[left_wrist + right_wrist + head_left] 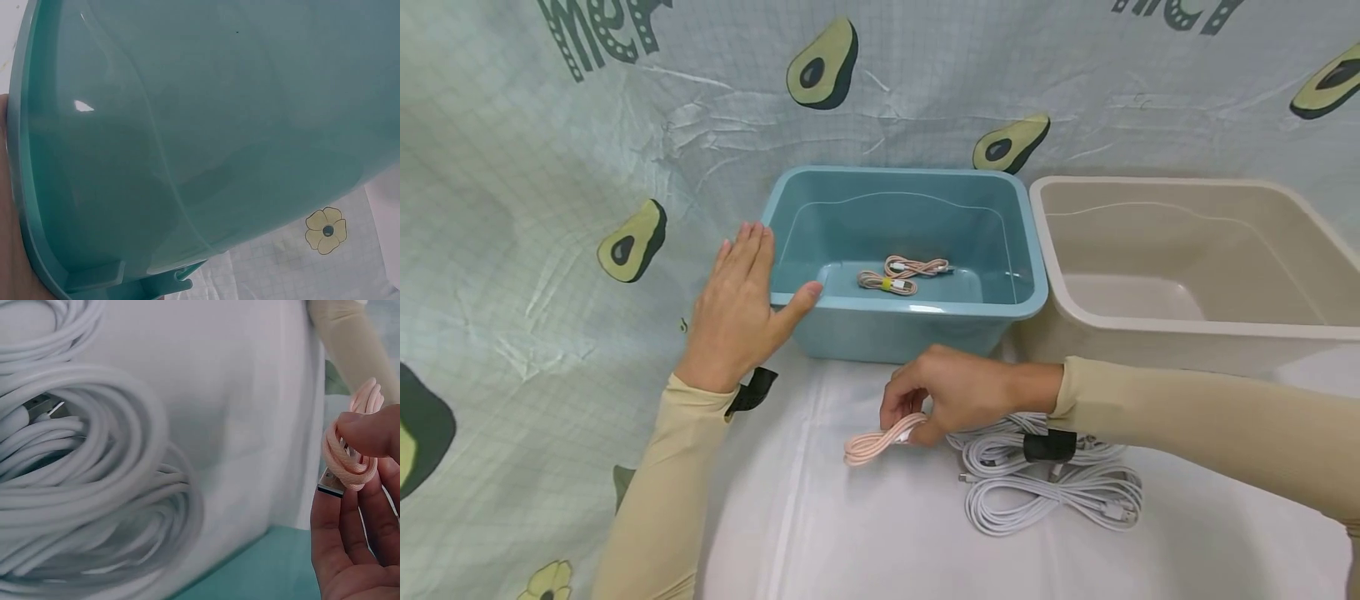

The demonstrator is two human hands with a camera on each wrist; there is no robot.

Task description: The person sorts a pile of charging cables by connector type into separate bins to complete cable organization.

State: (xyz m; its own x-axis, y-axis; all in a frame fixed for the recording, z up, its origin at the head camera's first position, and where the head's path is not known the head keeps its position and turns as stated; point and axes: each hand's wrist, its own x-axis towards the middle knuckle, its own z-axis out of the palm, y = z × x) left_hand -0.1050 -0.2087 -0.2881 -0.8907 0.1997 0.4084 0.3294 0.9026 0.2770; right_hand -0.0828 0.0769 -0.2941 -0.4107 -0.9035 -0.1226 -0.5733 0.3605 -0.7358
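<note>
My right hand (pixel 951 387) pinches a coiled pink USB cable (pixel 872 443) between thumb and fingers, above the white table in front of the blue bin (pixel 887 333). In the right wrist view the thumb presses across the pink coil (pixel 353 456), and a metal plug sticks out below it. My left hand (pixel 733 304) rests at the left rim of the blue bin, fingers straight and thumb at the near corner. Two coiled pink cables, one farther back (pixel 917 267) and one nearer (pixel 887 284), lie inside that bin. Several coiled white cables (pixel 1045 492) sit beneath my right wrist.
A beige bin (pixel 1187 327) stands right beside the blue one, its visible inside holding nothing. Behind and to the left hangs a pale sheet (pixel 715 108) printed with avocados. The table (pixel 850 542) has a white cover.
</note>
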